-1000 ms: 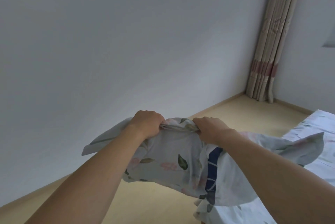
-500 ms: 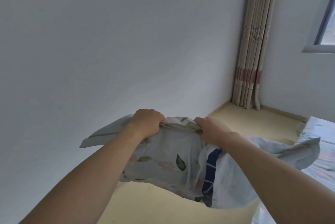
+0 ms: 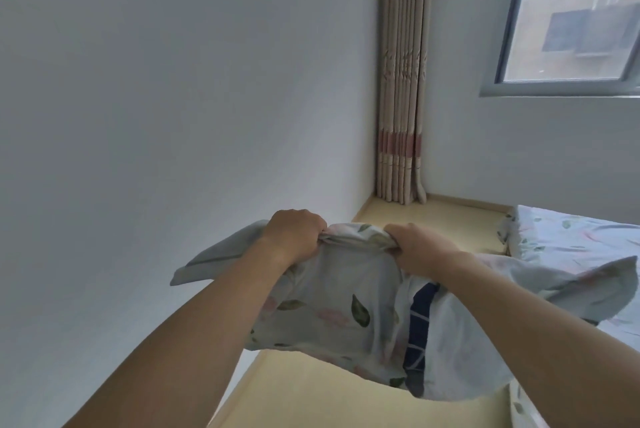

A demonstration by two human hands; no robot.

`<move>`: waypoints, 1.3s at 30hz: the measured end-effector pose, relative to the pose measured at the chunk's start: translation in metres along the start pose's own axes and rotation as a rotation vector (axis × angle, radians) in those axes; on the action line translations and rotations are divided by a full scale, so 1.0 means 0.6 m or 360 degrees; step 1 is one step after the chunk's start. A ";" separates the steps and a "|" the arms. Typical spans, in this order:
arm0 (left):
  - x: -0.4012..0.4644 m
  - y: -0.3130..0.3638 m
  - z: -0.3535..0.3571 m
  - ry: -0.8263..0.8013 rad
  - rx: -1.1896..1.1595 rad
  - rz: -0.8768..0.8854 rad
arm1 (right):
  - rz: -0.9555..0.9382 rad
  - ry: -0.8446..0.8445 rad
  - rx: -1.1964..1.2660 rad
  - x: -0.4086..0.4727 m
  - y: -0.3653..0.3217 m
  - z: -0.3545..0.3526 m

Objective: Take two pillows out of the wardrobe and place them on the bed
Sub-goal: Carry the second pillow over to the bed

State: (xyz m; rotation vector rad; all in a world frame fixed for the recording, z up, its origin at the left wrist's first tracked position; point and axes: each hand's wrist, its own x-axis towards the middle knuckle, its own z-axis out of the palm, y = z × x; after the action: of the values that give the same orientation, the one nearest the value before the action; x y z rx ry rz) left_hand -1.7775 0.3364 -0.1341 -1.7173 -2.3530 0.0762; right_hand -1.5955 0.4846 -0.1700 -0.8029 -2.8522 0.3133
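So both hands were clamped on the top edge of the floral pillow (image 3: 332, 306), left hand (image 3: 294, 237) and right hand (image 3: 419, 247) fisted tight. It hung midair over the floor (image 3: 311, 400), beside the bed (image 3: 571, 237), curtain (image 3: 401, 81) in the corner.

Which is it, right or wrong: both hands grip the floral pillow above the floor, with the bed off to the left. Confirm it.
Wrong on one point. The head view shows the bed off to the right. Left hand and right hand do grip the floral pillow above the floor.
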 end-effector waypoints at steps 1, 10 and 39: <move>0.033 -0.013 0.006 0.0024 -0.0008 0.0042 | 0.0040 0.0004 -0.0007 0.019 0.005 -0.005; 0.324 -0.042 0.090 0.0064 -0.0091 0.0389 | 0.0372 0.0052 -0.0096 0.186 0.128 0.002; 1.450 0.006 0.259 0.0394 -0.0244 0.1023 | 0.1041 0.0209 -0.0104 0.914 0.788 -0.079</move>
State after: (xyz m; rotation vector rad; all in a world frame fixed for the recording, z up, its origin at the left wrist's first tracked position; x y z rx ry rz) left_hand -2.0580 1.1741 -0.1541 -2.3355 -1.5981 -0.2039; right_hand -1.8136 1.1767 -0.1856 -1.6869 -2.4094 0.2281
